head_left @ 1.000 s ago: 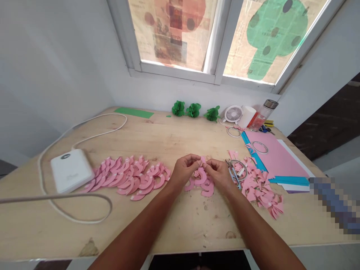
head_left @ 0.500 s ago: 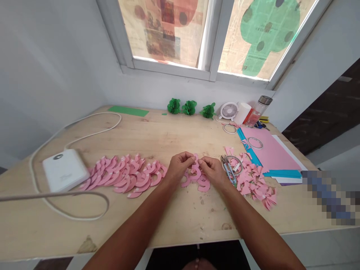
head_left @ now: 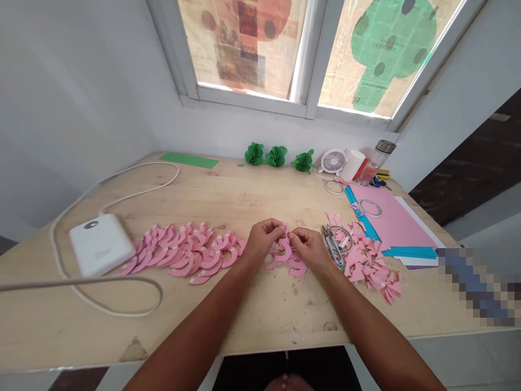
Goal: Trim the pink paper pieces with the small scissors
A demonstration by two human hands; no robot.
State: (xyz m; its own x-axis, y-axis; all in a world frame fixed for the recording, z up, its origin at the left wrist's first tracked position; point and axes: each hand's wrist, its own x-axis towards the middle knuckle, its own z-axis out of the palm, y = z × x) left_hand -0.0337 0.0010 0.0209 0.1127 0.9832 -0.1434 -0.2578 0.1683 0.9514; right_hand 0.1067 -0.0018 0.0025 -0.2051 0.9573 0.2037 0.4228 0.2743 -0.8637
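Between both hands, just above the table, is a curved pink paper cutout [head_left: 286,251]. My left hand [head_left: 264,239] pinches its upper left edge between thumb and fingers. From the other side my right hand [head_left: 307,245] grips the same cutout near its top. Under it lie more pink curved pieces [head_left: 298,267], partly covered by the held one. To the left spreads a pile of pink curved paper cutouts [head_left: 203,254], overlapping in rows. Snips with blue-grey handles [head_left: 335,248] rest right of my right hand, on the edge of a heap of pink paper scraps [head_left: 372,266].
A white power bank [head_left: 100,244] with a looping cable lies at the left. Along the wall stand green paper ornaments [head_left: 277,156], a small fan [head_left: 333,161] and a glass bottle [head_left: 376,163]. Pink sheets [head_left: 396,217] and tape rings [head_left: 370,207] are at the right.
The view has shifted slightly, moving the scene a little to the right. Both hands keep their pinch on the pink cutout, with hardly any other movement.
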